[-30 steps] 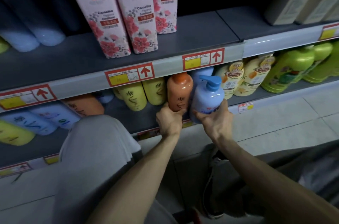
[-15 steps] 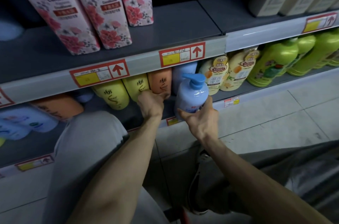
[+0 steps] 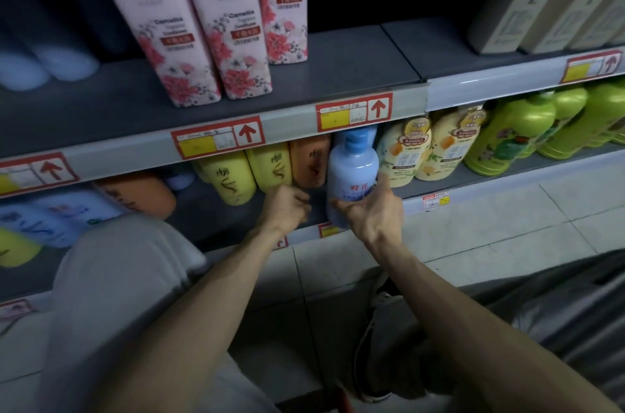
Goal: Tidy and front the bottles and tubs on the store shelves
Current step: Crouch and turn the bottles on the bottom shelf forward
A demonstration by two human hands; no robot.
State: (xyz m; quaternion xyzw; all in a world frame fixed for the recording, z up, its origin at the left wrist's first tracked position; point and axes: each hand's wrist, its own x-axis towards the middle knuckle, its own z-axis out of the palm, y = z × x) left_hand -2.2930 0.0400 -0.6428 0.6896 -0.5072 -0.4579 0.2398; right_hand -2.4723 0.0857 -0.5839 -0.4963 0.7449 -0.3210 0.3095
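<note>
A pale blue pump bottle is seen at the front of the lower shelf, set between an orange bottle and the cream-yellow bottles. It is made of smooth, glossy plastic, is round-shouldered, and is topped by a deeper blue pump head; red characters are printed on its front. Its lower part is gripped by the right hand, with the thumb laid across the near side and the fingers wrapped round the far side. The base is covered by that hand, so whether it rests on the shelf cannot be told. The left hand is held just under the orange bottle's base with its fingers curled; it is blurred, and whether anything is touched cannot be told.

On the lower shelf, two yellow bottles with dark curling marks are counted left of the orange one, and a second orange bottle is found further left. Two cream-yellow bottles with fruit labels are counted, and at least three glossy green bottles beyond them. On the upper shelf, three tall pink floral packs with rounded corners are stood together, and three matt beige boxes are partly seen at the right. Four red-bordered price tags with upward arrows are fixed along the grey rail
</note>
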